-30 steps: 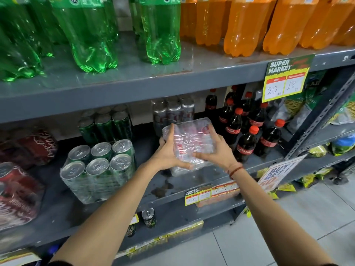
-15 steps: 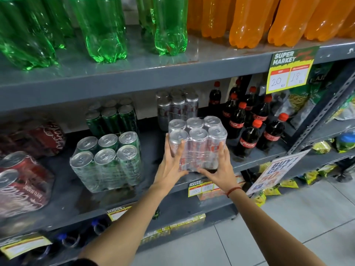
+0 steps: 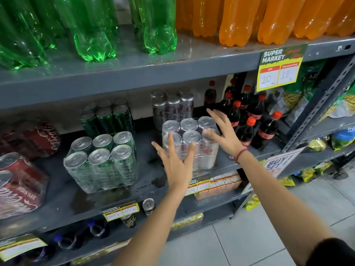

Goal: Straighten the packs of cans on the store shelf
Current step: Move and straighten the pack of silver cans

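A shrink-wrapped pack of silver cans [image 3: 206,156] stands upright near the front of the grey middle shelf [image 3: 63,204]. My left hand [image 3: 175,162] hovers in front of its left side, fingers spread, holding nothing. My right hand [image 3: 222,134] is over its right side with fingers apart, also empty. A pack of green cans [image 3: 101,162] stands upright to the left. Red can packs [image 3: 19,185] lie tilted at the far left. More silver cans [image 3: 172,108] and green cans [image 3: 107,120] stand behind.
Small cola bottles with red caps [image 3: 249,121] crowd the shelf just right of the silver pack. Large green bottles [image 3: 92,27] and orange bottles [image 3: 238,18] fill the upper shelf. Price tags [image 3: 278,70] hang from shelf edges. Snack bags [image 3: 299,98] sit at right.
The silver pack was tipped on its side a second ago, then set upright on the shelf. Both hands have since let go and opened.
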